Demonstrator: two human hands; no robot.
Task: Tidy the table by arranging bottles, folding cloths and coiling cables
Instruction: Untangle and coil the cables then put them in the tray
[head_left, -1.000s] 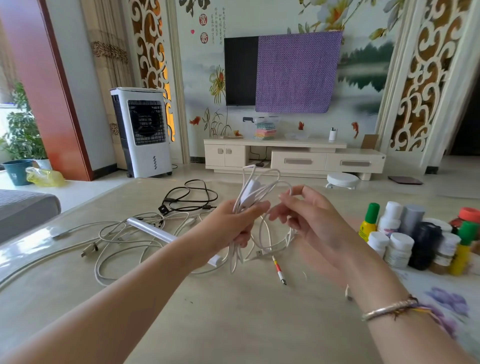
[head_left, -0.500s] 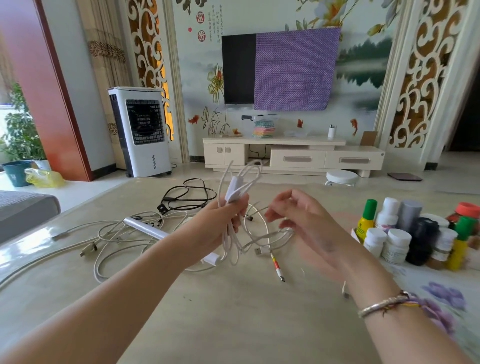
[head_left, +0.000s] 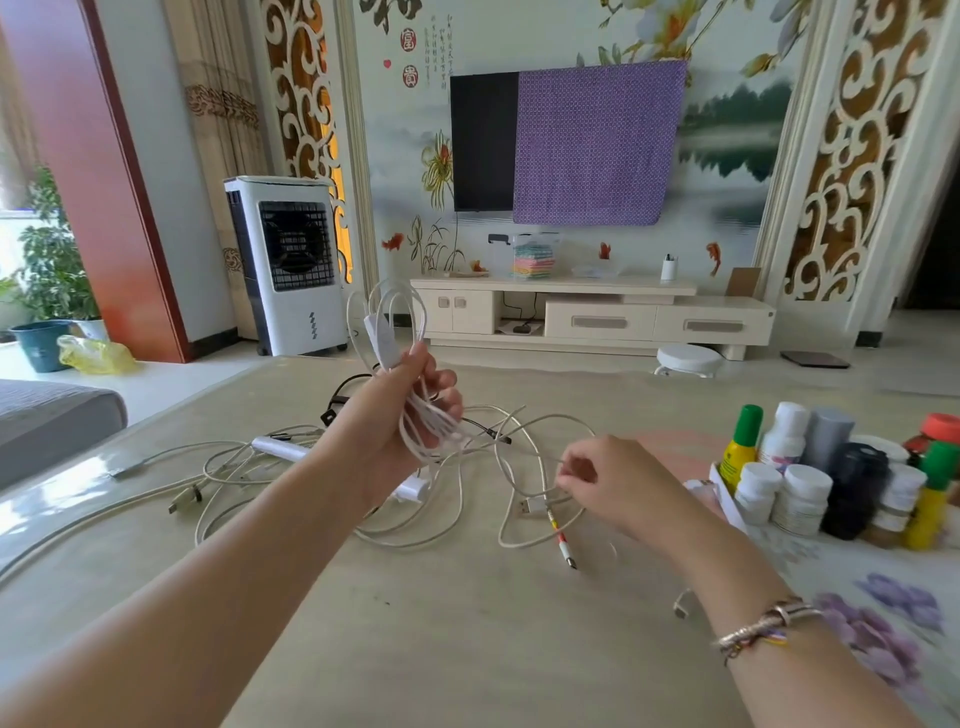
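Observation:
My left hand (head_left: 400, 415) grips a bundle of white cable loops (head_left: 387, 322) with an inline switch, held upright above the table. My right hand (head_left: 618, 483) is lower and to the right, pinching a strand of the same white cable near the tabletop. More loose white cables (head_left: 234, 467) lie tangled on the beige table (head_left: 441, 623), with a black cable (head_left: 343, 400) behind my left hand. A cluster of bottles (head_left: 831, 478) stands at the right.
A white tube-shaped device (head_left: 280, 448) lies among the cables at the left. A cable end with a red and yellow plug (head_left: 563, 543) rests mid-table. A floral cloth (head_left: 893, 623) covers the table's right corner. A grey cushion (head_left: 52, 415) sits beyond the left edge.
My hands have drawn apart. The left hand lifted the cable bundle and turned it upright, while the right hand dropped down and to the right along a strand.

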